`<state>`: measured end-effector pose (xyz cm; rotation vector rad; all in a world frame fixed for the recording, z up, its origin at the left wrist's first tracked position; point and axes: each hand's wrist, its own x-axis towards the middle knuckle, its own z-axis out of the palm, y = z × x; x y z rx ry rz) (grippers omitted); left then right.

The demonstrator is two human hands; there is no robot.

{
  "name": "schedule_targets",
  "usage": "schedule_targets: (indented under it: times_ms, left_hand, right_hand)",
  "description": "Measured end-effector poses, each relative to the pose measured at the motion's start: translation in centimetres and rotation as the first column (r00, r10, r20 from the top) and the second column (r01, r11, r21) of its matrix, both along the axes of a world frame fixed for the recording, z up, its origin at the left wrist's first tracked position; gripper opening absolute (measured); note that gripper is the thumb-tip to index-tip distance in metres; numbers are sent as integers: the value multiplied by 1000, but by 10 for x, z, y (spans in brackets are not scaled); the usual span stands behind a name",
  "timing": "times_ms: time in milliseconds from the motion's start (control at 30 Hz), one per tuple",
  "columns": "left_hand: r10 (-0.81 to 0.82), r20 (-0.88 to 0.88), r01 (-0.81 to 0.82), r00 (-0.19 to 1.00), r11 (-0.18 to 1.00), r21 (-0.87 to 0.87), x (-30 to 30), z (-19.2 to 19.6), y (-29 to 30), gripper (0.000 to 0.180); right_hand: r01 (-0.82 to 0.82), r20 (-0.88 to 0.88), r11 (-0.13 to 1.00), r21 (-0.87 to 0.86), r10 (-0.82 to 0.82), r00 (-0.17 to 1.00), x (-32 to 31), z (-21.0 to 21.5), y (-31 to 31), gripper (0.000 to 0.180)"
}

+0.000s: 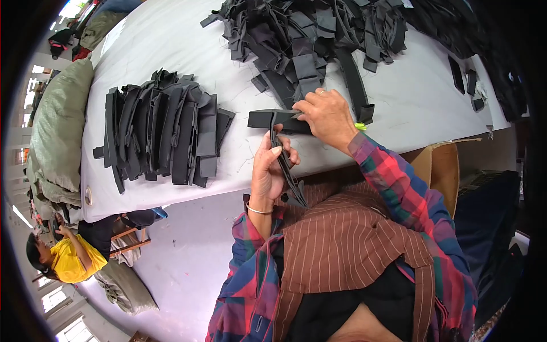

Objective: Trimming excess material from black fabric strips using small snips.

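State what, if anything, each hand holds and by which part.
The left hand holds a dark strip partway along its length. The right hand pinches dark cloth; which part, or whether it's the same strip, is unclear.

A bulging green sack (60, 131) lay along the left side of the table (165, 40). Nearer, at left, a person (84, 255) in yellow was beside another sack (128, 289); a cardboard box (445, 171) stood right.

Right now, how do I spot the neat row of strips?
Find the white table. Toward its left, right of the green sack, sits a row of dark strips. They lie lined up side by side, unlike the tangled heap farther away.
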<state>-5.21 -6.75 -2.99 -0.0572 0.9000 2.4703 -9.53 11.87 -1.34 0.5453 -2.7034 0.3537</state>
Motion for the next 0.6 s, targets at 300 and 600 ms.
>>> schedule_targets:
  times_ms: [300, 600]
  left_hand:
    - [-112, 31, 108, 993, 990, 89, -3, -5, -10, 56]
    - [-142, 122, 121, 982, 979, 164, 9, -2, -32, 59]
  right_hand:
    - [155, 18, 980, -124, -154, 988, 1, -10, -10, 9]
    - [459, 457, 750, -477, -234, 858, 18, 0, -9, 19]
